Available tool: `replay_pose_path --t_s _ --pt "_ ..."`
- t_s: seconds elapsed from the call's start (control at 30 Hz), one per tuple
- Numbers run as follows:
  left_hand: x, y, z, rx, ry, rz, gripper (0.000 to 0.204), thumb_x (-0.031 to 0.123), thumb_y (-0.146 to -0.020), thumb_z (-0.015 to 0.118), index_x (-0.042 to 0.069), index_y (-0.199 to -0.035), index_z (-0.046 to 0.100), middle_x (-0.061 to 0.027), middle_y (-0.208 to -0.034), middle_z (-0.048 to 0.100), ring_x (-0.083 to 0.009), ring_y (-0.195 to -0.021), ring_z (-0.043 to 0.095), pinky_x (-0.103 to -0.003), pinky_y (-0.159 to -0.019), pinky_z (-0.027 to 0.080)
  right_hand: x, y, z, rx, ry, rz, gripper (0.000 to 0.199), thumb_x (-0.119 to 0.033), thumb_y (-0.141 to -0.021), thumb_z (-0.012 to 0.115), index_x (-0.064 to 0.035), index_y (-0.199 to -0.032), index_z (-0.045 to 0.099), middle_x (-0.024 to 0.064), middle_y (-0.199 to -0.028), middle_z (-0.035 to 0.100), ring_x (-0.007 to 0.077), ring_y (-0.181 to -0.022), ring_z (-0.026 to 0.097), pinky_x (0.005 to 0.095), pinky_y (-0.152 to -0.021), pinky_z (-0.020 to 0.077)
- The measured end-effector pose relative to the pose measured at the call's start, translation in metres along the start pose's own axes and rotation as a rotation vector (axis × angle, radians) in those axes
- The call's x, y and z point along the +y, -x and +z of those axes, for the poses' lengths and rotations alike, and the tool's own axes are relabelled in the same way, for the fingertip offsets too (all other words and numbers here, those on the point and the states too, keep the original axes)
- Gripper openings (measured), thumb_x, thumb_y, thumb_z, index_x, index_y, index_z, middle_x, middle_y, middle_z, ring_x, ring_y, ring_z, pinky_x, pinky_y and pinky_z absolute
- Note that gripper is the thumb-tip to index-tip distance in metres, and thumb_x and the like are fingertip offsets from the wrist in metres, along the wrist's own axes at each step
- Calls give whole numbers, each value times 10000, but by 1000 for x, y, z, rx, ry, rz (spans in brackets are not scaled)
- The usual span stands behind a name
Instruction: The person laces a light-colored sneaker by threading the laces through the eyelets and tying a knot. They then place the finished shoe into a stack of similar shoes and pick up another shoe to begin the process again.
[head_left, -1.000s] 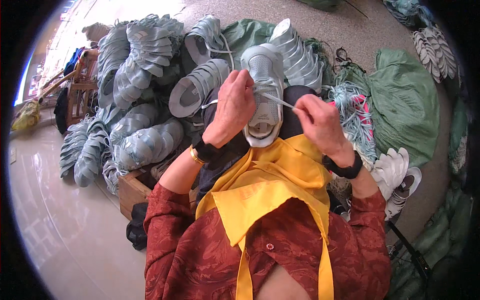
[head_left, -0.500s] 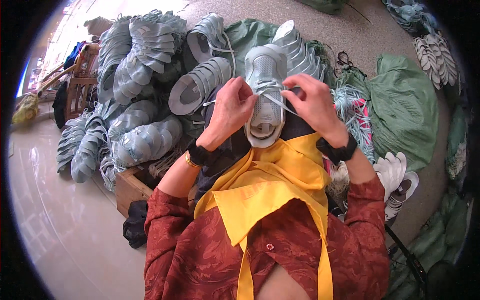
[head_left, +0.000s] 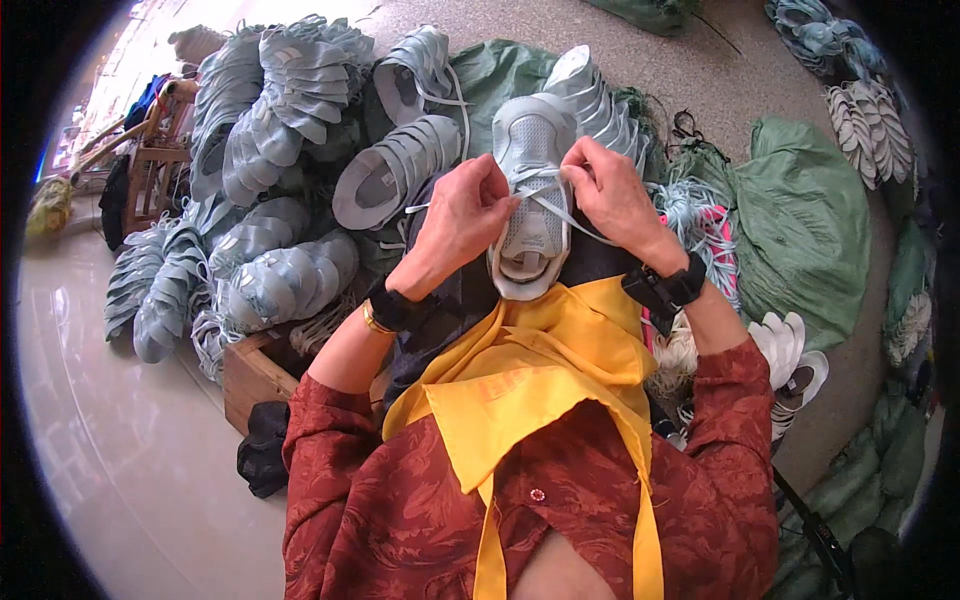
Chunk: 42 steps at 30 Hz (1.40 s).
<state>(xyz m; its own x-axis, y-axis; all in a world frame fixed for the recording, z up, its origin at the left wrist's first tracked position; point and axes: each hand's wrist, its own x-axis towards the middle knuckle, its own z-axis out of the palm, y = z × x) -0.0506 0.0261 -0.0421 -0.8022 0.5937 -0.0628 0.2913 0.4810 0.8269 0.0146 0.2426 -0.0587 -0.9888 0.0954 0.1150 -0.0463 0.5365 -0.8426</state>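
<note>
The left fingers [head_left: 498, 207] and right fingers [head_left: 576, 174] pinch flat, pale lace [head_left: 536, 186] over a rounded, mesh-textured shoe [head_left: 533, 138].

A: ok so what's everything sitting on here?
B: mostly floor tbh. Glossy pale floor [head_left: 130, 450] on the left, speckled grey floor [head_left: 690, 85] up top and to the right.
A: what's on the glossy bit?
B: open wooden box [head_left: 255, 388], crumpled black thing [head_left: 264, 450] right beside it, further back a wooden frame [head_left: 155, 182] and a yellowish bundle [head_left: 48, 207]. Pale blue-grey shoe uppers [head_left: 165, 295] are piled there too, can't tell what's under most of them.
A: speckled side?
B: big slumped green sack [head_left: 800, 235], with fanned white uppers [head_left: 778, 345] near its lower end.
A: and the shoe [head_left: 530, 235]?
B: looks like it's on the lap, over dark trousers [head_left: 440, 245].
</note>
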Motion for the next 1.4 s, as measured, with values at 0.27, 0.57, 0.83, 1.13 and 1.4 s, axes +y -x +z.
replay_pose_path --t_s 0.27,0.57,0.83,1.13,1.4 --pt "2 -4 -1 -48 -20 -38 177 61 -846 744 -9 -877 584 -46 -748 629 -79 -688 591 -265 -635 502 10 -24 -12 -317 -219 261 161 -182 -997 606 -35 -932 615 -40 -738 568 40 -606 497 228 -520 402" --pt "10 5 -14 -137 40 58 167 24 -851 721 -10 -860 558 -26 -712 572 -58 -667 512 -253 -593 448 16 -8 -4 -208 -413 390 145 -166 -951 670 -23 -968 650 0 -769 638 65 -623 586 223 -518 471" --pt "-9 13 -42 -138 128 -17 166 -21 -900 686 22 -865 530 51 -756 500 -31 -692 451 -213 -595 397 -3 27 -15 -100 -251 325 186 -142 -882 749 6 -973 683 53 -808 714 84 -603 600 262 -557 499" --pt "5 24 -31 -123 37 46 127 -6 -914 650 17 -915 525 1 -775 498 -62 -684 440 -240 -595 394 -25 53 -13 11 120 38 115 -69 -858 725 -2 -925 659 153 -816 696 299 -676 662 378 -635 520" --pt "6 16 -33 41 -289 350 118 -19 -868 646 -5 -909 536 -150 -818 589 -341 -723 604 -392 -651 492 -33 44 -9 -15 139 -24 121 -83 -871 706 -26 -955 640 149 -852 673 347 -784 680 430 -689 527"
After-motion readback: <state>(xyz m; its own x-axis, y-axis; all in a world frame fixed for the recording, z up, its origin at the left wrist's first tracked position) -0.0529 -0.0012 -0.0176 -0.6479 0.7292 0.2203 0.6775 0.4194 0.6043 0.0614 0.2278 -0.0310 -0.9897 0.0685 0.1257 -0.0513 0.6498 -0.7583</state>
